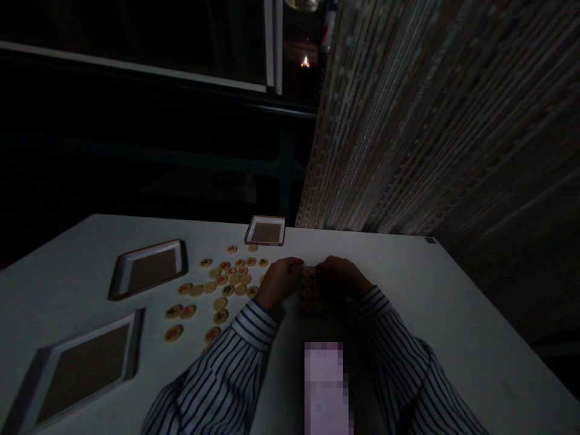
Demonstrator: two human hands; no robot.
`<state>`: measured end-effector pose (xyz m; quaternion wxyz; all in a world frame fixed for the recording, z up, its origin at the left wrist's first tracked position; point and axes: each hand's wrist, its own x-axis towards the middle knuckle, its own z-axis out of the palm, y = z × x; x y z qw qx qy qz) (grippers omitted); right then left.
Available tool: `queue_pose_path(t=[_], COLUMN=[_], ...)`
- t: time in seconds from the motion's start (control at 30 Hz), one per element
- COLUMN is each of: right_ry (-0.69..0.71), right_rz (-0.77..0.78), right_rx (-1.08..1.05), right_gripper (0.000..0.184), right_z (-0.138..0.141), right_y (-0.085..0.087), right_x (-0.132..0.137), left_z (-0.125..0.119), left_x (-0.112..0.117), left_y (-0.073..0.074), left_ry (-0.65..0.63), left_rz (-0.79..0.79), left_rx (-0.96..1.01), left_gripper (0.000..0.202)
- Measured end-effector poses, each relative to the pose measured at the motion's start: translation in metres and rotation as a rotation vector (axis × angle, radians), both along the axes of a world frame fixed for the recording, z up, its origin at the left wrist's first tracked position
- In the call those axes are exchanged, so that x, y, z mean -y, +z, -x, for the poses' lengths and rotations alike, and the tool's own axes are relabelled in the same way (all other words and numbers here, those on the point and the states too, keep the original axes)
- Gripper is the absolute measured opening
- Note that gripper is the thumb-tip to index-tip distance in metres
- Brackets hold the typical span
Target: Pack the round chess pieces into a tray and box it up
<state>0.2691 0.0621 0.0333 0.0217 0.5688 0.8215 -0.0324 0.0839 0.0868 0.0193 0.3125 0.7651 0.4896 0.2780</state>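
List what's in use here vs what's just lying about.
In use: left hand and right hand, both on the packed block of discs between them (too dark to tell the grip); loose discs of the same kind beside the left hand.
Lying about: small tray at the far edge; middle tray; near tray.

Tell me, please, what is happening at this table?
A person in striped sleeves sits at a white table in dim light. The left hand and the right hand meet over a small dark case that holds round game pieces in rows. It is too dark to tell whether the fingers grip a piece. Loose round pieces lie scattered to the left, between a small far tray, a middle tray and a near tray.
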Motion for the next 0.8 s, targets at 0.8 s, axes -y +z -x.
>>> queue_pose_path(t=[0.8], right_ry=[0.019], right_rz=[0.014], right_rx=[0.046], right_gripper=[0.028], right_z=[-0.0015], right_y=[-0.0019], right_x=[-0.0014], left_z=[0.0004], left_x=[0.0009], left_y=[0.0014], left_ry=[-0.012], left_rz=[-0.013], left_rx=[-0.016], left_gripper=[0.030])
